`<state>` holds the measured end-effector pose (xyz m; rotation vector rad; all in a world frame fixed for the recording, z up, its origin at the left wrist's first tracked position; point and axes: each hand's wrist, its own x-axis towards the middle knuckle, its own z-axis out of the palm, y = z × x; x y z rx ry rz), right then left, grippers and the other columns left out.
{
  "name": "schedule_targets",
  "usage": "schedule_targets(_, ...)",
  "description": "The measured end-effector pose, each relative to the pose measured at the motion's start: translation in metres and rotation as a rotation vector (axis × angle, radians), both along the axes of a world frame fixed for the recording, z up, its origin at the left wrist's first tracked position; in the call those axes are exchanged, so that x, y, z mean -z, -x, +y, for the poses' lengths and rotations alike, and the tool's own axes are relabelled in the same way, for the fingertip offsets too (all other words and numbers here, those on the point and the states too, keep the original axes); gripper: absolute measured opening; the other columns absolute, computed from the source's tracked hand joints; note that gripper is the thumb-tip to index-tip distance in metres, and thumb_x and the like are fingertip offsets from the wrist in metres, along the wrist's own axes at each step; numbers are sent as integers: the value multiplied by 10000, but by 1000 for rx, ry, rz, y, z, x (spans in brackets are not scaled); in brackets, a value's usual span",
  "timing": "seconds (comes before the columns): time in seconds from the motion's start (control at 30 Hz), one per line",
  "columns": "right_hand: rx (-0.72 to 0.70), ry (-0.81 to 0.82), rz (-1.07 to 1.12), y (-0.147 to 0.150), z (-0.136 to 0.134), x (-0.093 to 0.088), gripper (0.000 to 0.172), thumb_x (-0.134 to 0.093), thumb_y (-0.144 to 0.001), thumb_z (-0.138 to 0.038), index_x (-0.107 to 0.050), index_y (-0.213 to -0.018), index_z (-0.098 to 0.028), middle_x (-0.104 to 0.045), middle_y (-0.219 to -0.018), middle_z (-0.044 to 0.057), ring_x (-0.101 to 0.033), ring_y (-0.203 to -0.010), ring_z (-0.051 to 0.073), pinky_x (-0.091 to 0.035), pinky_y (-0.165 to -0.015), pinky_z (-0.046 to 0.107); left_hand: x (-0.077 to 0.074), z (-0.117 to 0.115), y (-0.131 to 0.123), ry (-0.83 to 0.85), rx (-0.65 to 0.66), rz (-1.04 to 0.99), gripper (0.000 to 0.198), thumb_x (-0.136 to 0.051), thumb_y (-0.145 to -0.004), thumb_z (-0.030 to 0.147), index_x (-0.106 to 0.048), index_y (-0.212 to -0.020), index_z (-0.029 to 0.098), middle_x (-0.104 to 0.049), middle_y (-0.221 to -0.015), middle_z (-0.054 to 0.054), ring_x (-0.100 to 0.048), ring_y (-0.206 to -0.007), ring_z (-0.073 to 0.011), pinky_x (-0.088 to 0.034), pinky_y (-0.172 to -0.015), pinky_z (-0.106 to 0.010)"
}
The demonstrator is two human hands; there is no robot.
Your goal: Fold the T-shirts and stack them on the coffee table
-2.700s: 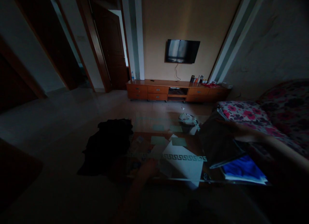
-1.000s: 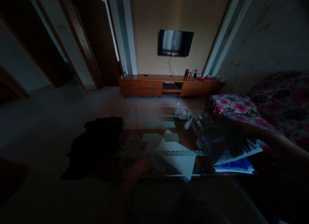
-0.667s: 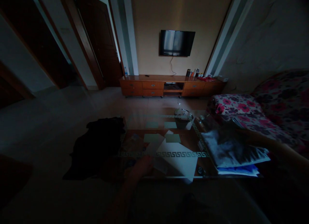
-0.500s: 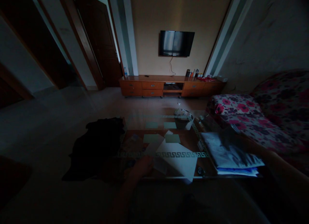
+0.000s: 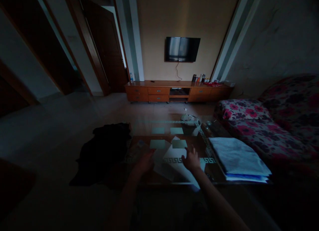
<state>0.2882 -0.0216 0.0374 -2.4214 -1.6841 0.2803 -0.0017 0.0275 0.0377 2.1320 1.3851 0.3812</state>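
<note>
My right hand (image 5: 191, 159) hovers over or rests on the glass coffee table (image 5: 139, 181), its fingers apart and nothing in them. To its left is my left hand (image 5: 146, 160), dim and slightly blurred, with fingers stretched toward the middle and no object visible in it. Between and below the hands, white sheets (image 5: 169, 168) show at the glass; whether they lie on it or under it I cannot tell. A neat pile of folded light clothes (image 5: 239, 156), with a blue layer at the bottom, lies on the right end. Dark clothing (image 5: 104, 151) is heaped at the left end.
A flowered sofa (image 5: 251, 111) stands along the right. Beyond the table are a bin with a white liner (image 5: 190, 119), a wooden TV cabinet (image 5: 158, 91) with bottles on it, and a wall-mounted television (image 5: 182, 49). A door (image 5: 107, 45) stands ajar at the back left.
My right hand has left the folded pile and moved left to the middle of the table. My left hand has shifted slightly up and left. The view has tilted a little.
</note>
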Motion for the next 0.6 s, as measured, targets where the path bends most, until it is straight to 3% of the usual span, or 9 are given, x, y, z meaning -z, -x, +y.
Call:
schedule_targets(0.1,-170,8,136,59,-17,17,565,-551,-875,-340,-535,-1428,-230,-240,-1644,147,-449,-1375,347,-471,-1002,473,-15,9,17,-199,-199,86,321,-499,-925,216,-689,-1183,206,-651,-1295,-114,-571,-1227,-244,-408,-1088,-380)
schedule_targets(0.23,-287,1,261,76,-23,21,559,-568,-854,-289,-559,-1406,-202,-290,-1620,159,-463,-1378,321,-455,-1048,429,-33,18,49,-539,-640,249,429,-551,-900,255,-599,-1318,170,-446,-1489,-171,-399,-1374,-323,-355,-1121,-472)
schedule_targets(0.3,-283,-34,303,70,-19,17,548,-556,-867,-285,-560,-1402,-167,-335,-1591,172,-486,-1364,300,-431,-1085,392,-36,21,67,-566,-864,288,518,-565,-897,309,-516,-1393,169,-418,-1483,-199,-385,-1363,-365,-370,-1079,-540)
schedule_targets(0.4,-252,-104,343,61,-15,11,536,-576,-855,-293,-586,-1372,-151,-393,-1544,176,-497,-1352,310,-412,-1110,387,-30,23,91,-404,-1121,339,657,-599,-864,451,-453,-1405,108,-457,-1388,-273,-422,-1296,-442,-418,-966,-635)
schedule_targets(0.5,-250,-172,434,59,-15,11,515,-625,-815,-299,-624,-1323,-212,-435,-1516,139,-517,-1327,333,-424,-1103,424,-24,28,105,-188,-1146,355,557,-521,-896,469,-527,-1287,72,-515,-1301,-300,-464,-1252,-476,-432,-913,-682)
schedule_targets(0.6,-253,-210,514,64,-15,11,495,-652,-786,-285,-652,-1278,-235,-461,-1492,136,-538,-1297,358,-430,-1097,462,-36,35,106,-125,-1060,305,419,-396,-952,353,-586,-1215,89,-571,-1259,-283,-527,-1223,-453,-437,-939,-667)
